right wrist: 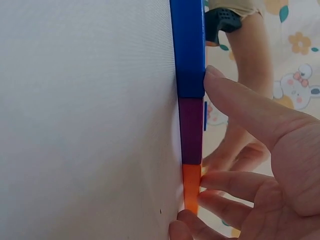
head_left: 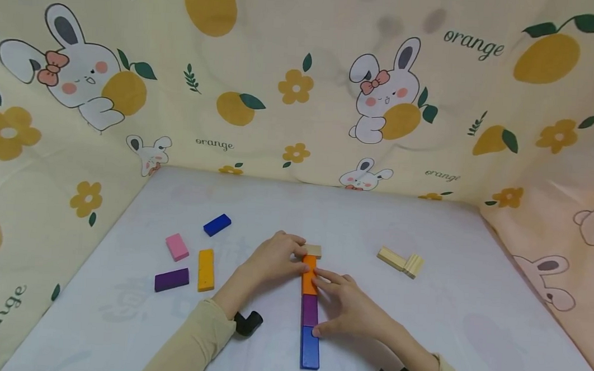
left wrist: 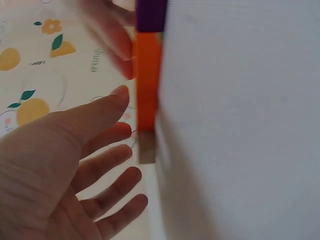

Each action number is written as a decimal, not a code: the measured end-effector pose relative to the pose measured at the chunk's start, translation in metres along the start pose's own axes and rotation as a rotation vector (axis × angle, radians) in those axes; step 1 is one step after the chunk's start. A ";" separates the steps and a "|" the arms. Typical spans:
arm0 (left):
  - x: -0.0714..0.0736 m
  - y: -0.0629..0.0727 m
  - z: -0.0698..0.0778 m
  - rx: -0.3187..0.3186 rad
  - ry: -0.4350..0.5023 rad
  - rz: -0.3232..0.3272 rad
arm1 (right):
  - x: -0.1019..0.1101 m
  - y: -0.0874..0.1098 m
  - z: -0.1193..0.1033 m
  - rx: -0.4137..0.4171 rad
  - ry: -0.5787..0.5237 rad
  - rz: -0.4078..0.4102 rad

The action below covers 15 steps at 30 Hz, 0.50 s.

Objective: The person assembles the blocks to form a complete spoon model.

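A straight row of blocks runs away from me on the white table: a blue block (head_left: pixel 310 351) nearest, then a purple block (head_left: pixel 310 310), an orange block (head_left: pixel 309 287) and a plain wooden block (head_left: pixel 314 251) at the far end. My left hand (head_left: pixel 275 258) is at the left of the orange and wooden blocks, its fingers loosely spread; the left wrist view shows a small gap there. My right hand (head_left: pixel 348 308) lies along the other side. Its fingertips touch the orange block (right wrist: pixel 191 185), and its thumb rests at the blue block's edge (right wrist: pixel 191 60).
Left of the row lie a blue block (head_left: pixel 217 225), a pink block (head_left: pixel 176 247), a yellow block (head_left: pixel 206 270) and a purple block (head_left: pixel 171 280). Several plain wooden blocks (head_left: pixel 393 258) lie to the right. A printed cloth (head_left: pixel 258 155) borders the table (head_left: pixel 473 284).
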State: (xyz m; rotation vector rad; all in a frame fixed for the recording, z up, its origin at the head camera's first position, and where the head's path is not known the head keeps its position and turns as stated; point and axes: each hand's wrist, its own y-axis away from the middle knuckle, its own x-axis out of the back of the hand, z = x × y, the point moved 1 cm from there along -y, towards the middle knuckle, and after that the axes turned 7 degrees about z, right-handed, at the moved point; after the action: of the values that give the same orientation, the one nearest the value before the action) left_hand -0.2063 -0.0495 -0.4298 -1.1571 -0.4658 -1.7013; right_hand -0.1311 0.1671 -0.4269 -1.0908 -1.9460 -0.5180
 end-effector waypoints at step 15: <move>0.098 0.105 -0.097 0.197 0.171 0.171 | -0.001 0.000 0.000 -0.009 -0.027 0.004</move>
State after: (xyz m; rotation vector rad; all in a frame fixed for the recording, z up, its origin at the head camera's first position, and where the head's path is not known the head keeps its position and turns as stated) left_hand -0.1664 -0.2173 -0.4128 -0.8763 -0.4062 -1.5534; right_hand -0.1312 0.1671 -0.4276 -1.1121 -1.9661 -0.5135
